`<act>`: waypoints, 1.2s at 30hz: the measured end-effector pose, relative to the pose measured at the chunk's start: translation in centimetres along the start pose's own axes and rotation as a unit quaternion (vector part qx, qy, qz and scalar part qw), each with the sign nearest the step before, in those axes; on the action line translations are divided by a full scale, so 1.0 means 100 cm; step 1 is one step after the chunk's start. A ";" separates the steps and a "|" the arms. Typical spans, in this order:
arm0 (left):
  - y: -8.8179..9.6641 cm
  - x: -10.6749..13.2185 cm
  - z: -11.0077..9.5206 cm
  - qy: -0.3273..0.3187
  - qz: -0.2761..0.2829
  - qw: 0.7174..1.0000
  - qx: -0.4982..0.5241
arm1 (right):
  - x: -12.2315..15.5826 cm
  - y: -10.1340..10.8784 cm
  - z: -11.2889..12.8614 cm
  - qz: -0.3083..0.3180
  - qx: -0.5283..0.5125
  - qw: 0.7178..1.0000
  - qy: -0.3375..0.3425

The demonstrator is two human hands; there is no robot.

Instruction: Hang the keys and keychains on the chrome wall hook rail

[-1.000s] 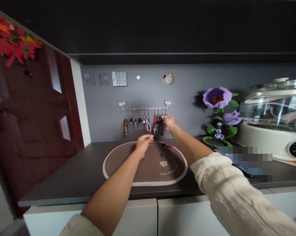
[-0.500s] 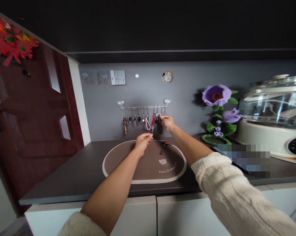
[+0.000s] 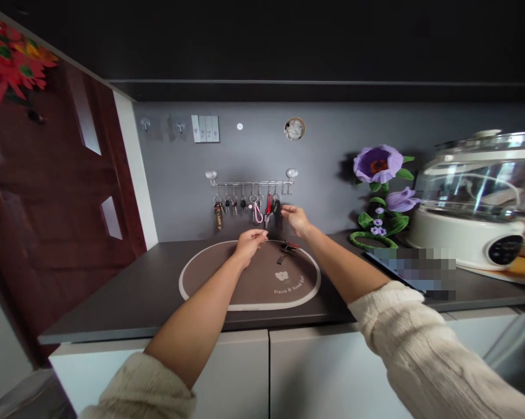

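A clear hook rail (image 3: 252,184) on the grey wall carries several bunches of keys. My right hand (image 3: 295,219) is closed at the rail's right end, fingertips pinching a dark bunch of keys (image 3: 277,208) that hangs there. Just left of it hang keys on a red strap (image 3: 269,203) and a bunch with a pink loop (image 3: 258,212). A brown key tag (image 3: 219,218) is at the far left of the row. My left hand (image 3: 250,245) hovers over the mat, thumb and finger pressed together below the red strap; what they hold, if anything, is too small to make out.
Another bunch of keys (image 3: 290,247) lies on the brown oval mat (image 3: 210,273) on the dark counter. Right of my arm are purple flowers (image 3: 379,164), a flat dark device (image 3: 411,270) and a cream appliance (image 3: 458,233). A dark cabinet (image 3: 262,46) overhangs the counter.
The view has shifted slightly, so the scene sits a little higher. My right fingers have slipped from beside the ring down to the dark keys. My left hand stays pinched in much the same place.
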State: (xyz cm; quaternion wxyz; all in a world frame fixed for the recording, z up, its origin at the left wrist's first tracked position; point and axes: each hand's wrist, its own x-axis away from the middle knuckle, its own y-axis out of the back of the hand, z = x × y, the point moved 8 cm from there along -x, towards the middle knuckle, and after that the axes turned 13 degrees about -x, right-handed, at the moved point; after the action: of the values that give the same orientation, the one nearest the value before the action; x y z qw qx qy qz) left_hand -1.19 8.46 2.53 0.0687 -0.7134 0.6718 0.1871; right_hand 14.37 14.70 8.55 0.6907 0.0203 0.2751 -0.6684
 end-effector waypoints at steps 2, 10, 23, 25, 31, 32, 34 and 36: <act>0.000 0.000 0.001 0.002 0.003 1.000 -0.004 | 0.009 0.000 0.004 0.009 0.005 1.000 0.012; 0.000 0.002 -0.002 -0.004 0.009 1.000 -0.025 | 0.043 0.008 0.008 0.017 0.111 0.993 0.032; -0.003 0.005 -0.003 -0.016 0.028 0.996 -0.080 | 0.075 0.022 -0.009 0.111 0.370 0.922 0.026; -0.003 0.006 -0.004 -0.019 0.030 0.996 -0.085 | 0.076 0.019 -0.010 0.123 0.365 0.922 0.024; -0.004 0.005 -0.003 -0.029 0.039 0.994 -0.094 | 0.076 0.017 -0.013 0.130 0.354 0.926 0.017; -0.004 0.004 -0.002 -0.029 0.038 0.994 -0.095 | 0.076 0.017 -0.013 0.129 0.362 0.923 0.015; -0.004 0.004 -0.002 -0.027 0.036 0.994 -0.095 | 0.076 0.017 -0.013 0.129 0.371 0.920 0.010; -0.003 0.004 -0.002 -0.024 0.033 0.995 -0.095 | 0.076 0.017 -0.014 0.128 0.369 0.921 0.002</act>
State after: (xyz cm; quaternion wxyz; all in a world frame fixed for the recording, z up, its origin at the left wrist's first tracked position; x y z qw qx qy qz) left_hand -0.82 8.06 2.49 0.0103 -0.6895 0.6721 0.2696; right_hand 15.13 8.44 3.69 0.7132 0.3098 0.0057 -0.6288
